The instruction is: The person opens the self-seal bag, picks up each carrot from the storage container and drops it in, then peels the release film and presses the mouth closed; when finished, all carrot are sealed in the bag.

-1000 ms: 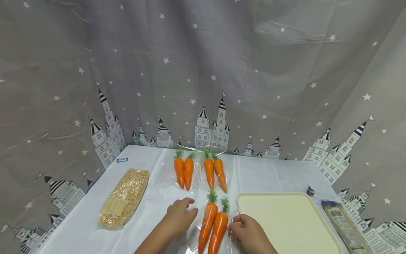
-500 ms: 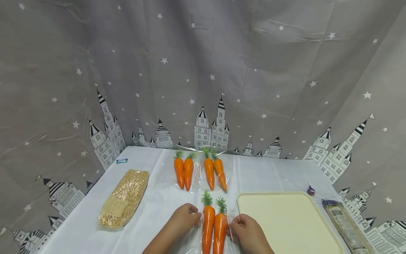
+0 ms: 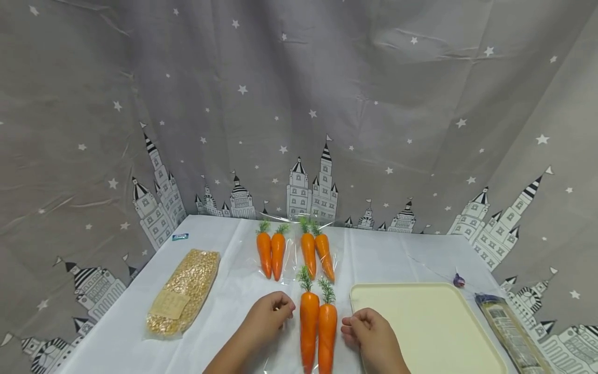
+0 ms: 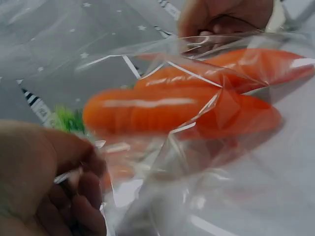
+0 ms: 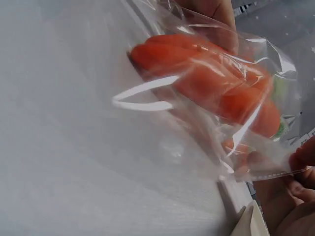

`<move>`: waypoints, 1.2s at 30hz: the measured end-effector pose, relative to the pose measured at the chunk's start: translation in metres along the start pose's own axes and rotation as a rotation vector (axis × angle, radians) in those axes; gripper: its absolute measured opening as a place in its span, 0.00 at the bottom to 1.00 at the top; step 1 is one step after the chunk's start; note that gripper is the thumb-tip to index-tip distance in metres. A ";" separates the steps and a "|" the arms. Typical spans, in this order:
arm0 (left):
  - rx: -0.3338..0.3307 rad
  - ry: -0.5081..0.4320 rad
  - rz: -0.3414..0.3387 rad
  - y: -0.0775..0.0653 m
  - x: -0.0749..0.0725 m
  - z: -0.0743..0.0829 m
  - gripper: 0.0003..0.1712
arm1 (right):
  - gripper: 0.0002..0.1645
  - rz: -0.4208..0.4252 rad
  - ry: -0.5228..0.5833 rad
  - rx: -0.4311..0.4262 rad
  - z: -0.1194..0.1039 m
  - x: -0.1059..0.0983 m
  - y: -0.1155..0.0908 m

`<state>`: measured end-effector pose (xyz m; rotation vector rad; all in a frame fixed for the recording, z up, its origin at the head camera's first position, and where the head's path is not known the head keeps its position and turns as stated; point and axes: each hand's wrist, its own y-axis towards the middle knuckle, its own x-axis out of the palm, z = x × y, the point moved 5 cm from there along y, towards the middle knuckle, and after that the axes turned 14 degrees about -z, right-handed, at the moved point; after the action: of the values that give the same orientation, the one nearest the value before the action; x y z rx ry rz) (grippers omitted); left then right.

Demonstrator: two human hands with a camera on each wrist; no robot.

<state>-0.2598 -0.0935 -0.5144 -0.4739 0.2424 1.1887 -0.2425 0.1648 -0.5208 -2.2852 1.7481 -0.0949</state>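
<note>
A clear plastic bag (image 5: 172, 105) holds two carrots (image 3: 308, 332) with feathery green tops, side by side. My left hand (image 3: 268, 319) pinches the bag's left edge between thumb and fingers, as the left wrist view shows close up. At the opposite edge, my right hand (image 5: 295, 196) pinches the film, its fingertips apart from the carrots. Both wrist views show the film creased and glossy over the orange roots. Farther back on the white cloth lie two more bagged pairs of carrots, a left pair (image 3: 271, 254) and a right pair (image 3: 317, 257).
A cream tray (image 3: 420, 332) lies at the right, close to my right hand. Beyond it are a small purple wrapped item (image 3: 459, 280) and a long packet (image 3: 511, 332). On the left are a bag of yellow kernels (image 3: 191, 280) and a small teal packet (image 3: 180, 236).
The bagged carrots have straightened and shifted slightly away from me, nearer the back pairs. My left hand has come to the bag's left edge and taken hold of it.
</note>
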 end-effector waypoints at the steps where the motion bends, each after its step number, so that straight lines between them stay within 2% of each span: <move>1: 0.019 -0.015 0.007 -0.001 -0.003 0.001 0.08 | 0.08 0.018 0.006 -0.007 -0.002 -0.001 0.000; 5: 0.071 -0.085 0.044 -0.003 -0.014 0.005 0.12 | 0.09 0.060 0.048 -0.041 -0.008 -0.005 -0.001; 10: 0.117 -0.175 0.098 -0.007 -0.025 0.011 0.18 | 0.10 0.050 0.144 -0.114 -0.019 -0.008 -0.006; 16: 0.147 -0.219 0.144 -0.015 -0.029 0.021 0.17 | 0.11 0.055 0.176 -0.191 -0.036 -0.012 -0.013; 25: 0.246 -0.257 0.209 -0.033 -0.036 0.050 0.07 | 0.07 0.104 0.097 -0.303 -0.065 -0.025 -0.023; 32: 0.327 -0.236 0.249 -0.050 -0.045 0.080 0.05 | 0.05 0.158 -0.026 -0.472 -0.105 -0.028 -0.037; 36: 0.398 -0.197 0.264 -0.061 -0.049 0.097 0.04 | 0.04 0.183 -0.069 -0.543 -0.123 -0.028 -0.046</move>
<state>-0.2269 -0.1059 -0.3944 0.0255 0.3696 1.3932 -0.2321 0.1823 -0.3883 -2.4090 2.1336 0.5519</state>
